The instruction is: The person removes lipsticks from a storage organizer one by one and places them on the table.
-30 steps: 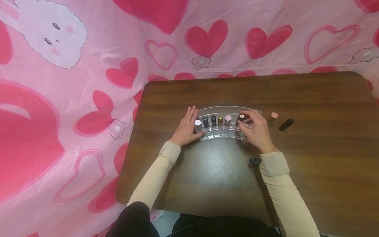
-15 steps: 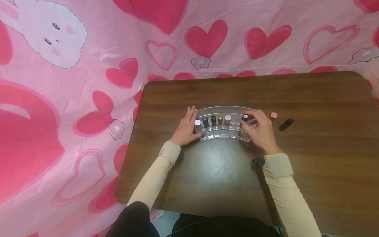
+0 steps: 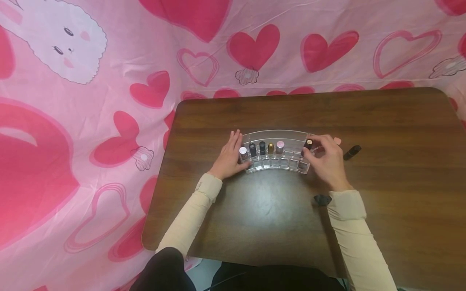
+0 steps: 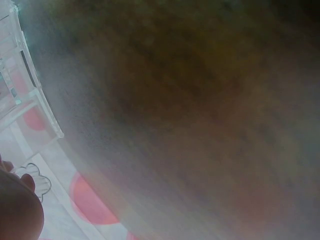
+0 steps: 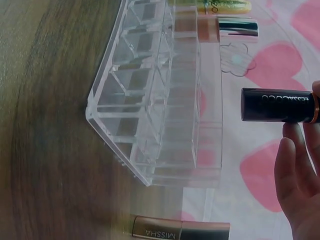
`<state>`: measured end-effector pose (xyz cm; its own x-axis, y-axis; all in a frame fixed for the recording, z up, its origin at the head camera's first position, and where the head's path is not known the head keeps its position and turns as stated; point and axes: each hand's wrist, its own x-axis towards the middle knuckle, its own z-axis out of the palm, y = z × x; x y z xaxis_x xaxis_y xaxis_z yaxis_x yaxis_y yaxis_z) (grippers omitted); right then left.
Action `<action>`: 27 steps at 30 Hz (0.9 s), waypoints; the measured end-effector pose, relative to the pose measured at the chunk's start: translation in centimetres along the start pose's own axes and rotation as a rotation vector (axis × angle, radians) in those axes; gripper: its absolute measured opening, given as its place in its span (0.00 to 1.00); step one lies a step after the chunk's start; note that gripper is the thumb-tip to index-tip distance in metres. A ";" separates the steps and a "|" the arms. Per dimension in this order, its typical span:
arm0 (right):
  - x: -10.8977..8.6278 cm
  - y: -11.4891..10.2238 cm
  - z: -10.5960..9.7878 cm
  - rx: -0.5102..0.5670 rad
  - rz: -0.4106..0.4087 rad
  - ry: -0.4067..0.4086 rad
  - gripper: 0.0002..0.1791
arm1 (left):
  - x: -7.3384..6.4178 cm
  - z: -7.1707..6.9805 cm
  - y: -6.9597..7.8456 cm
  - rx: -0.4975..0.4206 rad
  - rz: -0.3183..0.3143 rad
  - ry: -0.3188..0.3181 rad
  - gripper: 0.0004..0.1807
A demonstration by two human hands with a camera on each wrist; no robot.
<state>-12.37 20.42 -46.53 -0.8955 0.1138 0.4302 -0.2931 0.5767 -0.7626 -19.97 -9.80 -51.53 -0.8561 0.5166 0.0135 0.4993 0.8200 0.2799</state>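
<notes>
A clear, curved acrylic lipstick organizer [image 3: 278, 135] stands on the table. My left hand [image 3: 229, 157] rests against its left end, the fingers straight; its thumb lies at the front. In my right hand [image 3: 327, 161] a black lipstick tube [image 5: 275, 105] with pale lettering is pinched by the fingertips, upright over the organizer's right end in the head view. Left of it, the back row holds a white-topped tube [image 3: 243, 152], several darker ones, a gold one [image 3: 270, 148] and a pink-topped silver one [image 3: 280, 146]. Blur fills most of the left wrist view.
Just beyond my right hand stands a pink-topped tube [image 3: 337, 141], lettered MISSHA in the right wrist view. A black tube [image 3: 352, 152] lies on the brown wooden table [image 3: 400, 202] further right. A pink heart-print cloth [image 3: 204, 36] hangs behind.
My right hand has moved right along the organizer with the black lipstick tube, from beside the pink-topped silver one to the right end. The left hand has stayed in place.
</notes>
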 end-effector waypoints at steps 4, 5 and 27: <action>0.0 0.1 -0.3 -0.003 0.000 0.027 0.17 | 0.0 0.0 0.0 -0.005 0.003 0.001 0.57; 0.0 0.1 -0.4 -0.004 0.000 0.037 0.16 | 0.0 0.0 0.0 -0.006 0.002 -0.001 0.57; -0.1 0.2 -2.6 -0.008 0.028 0.163 0.14 | -0.1 0.0 0.0 -0.014 -0.001 0.003 0.56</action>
<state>-11.48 22.59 -45.42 -0.8368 0.2591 0.4824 -0.2656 0.5783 -0.7714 -19.87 -9.83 -51.57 -0.8573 0.5146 0.0161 0.4961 0.8174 0.2929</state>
